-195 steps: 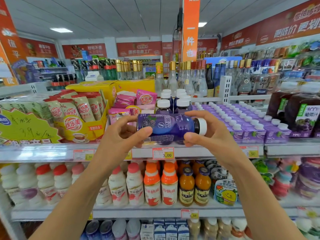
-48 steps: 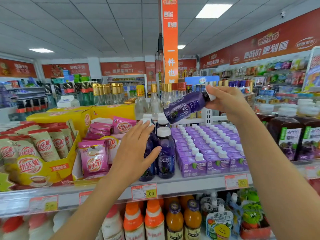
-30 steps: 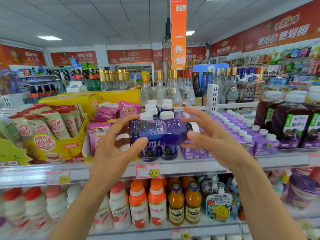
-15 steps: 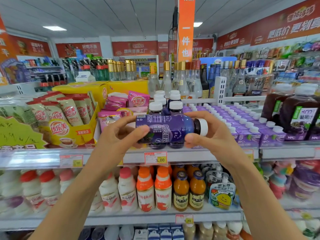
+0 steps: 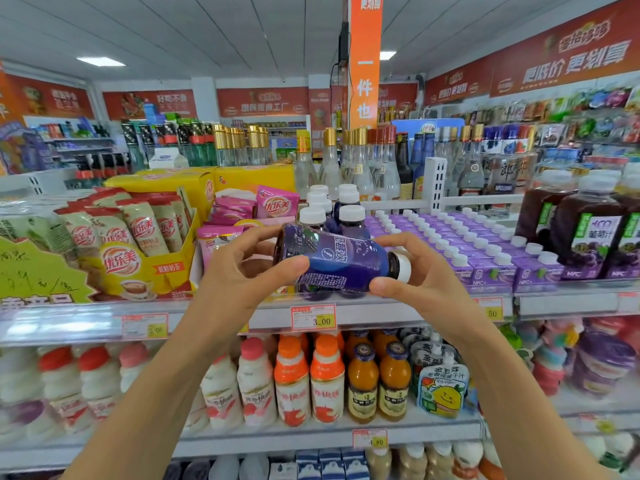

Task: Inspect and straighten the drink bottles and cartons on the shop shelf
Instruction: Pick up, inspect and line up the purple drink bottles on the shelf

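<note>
Head: bottle (image 5: 339, 261) held at stocked shelf (image 5: 86, 323); red banners (image 5: 263, 102).

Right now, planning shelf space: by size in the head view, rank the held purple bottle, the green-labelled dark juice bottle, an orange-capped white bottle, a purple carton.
Largest: purple plastic bottle and dark juice bottle, unsure which; the held one is nearer.
Then: orange-capped white bottle.
Smallest: purple carton.

I held the purple bottle (image 5: 337, 261) sideways before the shelf (image 5: 381, 311), my left hand (image 5: 239, 275) gripping its base, my right hand (image 5: 420, 275) its white-capped neck, cap tilted slightly downward.
</note>
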